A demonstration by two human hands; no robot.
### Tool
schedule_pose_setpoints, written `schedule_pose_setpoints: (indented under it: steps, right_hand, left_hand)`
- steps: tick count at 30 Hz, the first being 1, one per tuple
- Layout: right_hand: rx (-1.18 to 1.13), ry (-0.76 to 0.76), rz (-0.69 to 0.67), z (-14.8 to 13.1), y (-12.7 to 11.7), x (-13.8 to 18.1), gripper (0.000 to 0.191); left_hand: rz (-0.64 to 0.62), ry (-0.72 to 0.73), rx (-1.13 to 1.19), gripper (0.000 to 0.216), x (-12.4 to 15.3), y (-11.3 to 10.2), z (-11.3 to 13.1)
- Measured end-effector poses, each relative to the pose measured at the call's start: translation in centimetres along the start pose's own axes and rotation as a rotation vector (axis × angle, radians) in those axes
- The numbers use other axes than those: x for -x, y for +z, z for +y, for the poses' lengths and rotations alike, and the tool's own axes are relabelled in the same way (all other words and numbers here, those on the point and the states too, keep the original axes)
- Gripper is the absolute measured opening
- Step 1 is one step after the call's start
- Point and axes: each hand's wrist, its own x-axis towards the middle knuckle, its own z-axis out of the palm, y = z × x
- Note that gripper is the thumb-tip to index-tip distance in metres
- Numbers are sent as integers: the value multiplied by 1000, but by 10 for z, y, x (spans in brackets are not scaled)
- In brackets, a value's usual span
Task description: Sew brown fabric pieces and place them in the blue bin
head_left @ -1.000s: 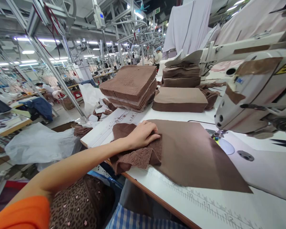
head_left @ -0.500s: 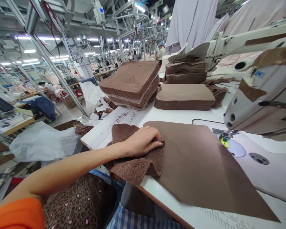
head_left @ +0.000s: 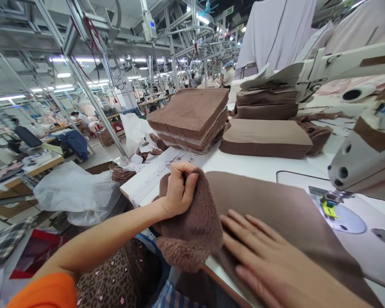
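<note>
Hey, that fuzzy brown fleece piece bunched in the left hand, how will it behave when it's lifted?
Probably floppy: the fleece piece already droops over the table edge where the left hand bunches it. Likely light, since one closed hand gathers it. Its fuzzy pile may cling to the smooth brown fabric sheet under the right hand.

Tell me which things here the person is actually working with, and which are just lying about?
In hand:
left hand gripping the fleece piece
right hand flat on the smooth brown panel

Lying about:
fleece stack
flat brown stack
sewing machine
plastic bag
</note>
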Motion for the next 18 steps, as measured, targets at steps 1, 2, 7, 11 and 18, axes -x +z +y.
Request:
schedule_pose_setpoints:
  steps: [1,2,7,11,18]
  right_hand:
    - [30,-59,10,-3,2,-11,37]
    - [33,-95,35,-7,5,-19,36]
    - [93,22,26,-15,19,-3,49]
    - [-3,76,40,-18,25,18,66]
    - [-881,651,-23,-39,-5,-38,52]
  left_hand:
    - [49,-3,-10,15,-1,-1,-1]
    - [89,-7,-23,14,-2,-1,-2]
    - [181,-25,-81,13,-7,-1,-5]
    - [134,5,-85,12,-9,-1,-4]
    - [-79,289,-19,7,-32,-2,14]
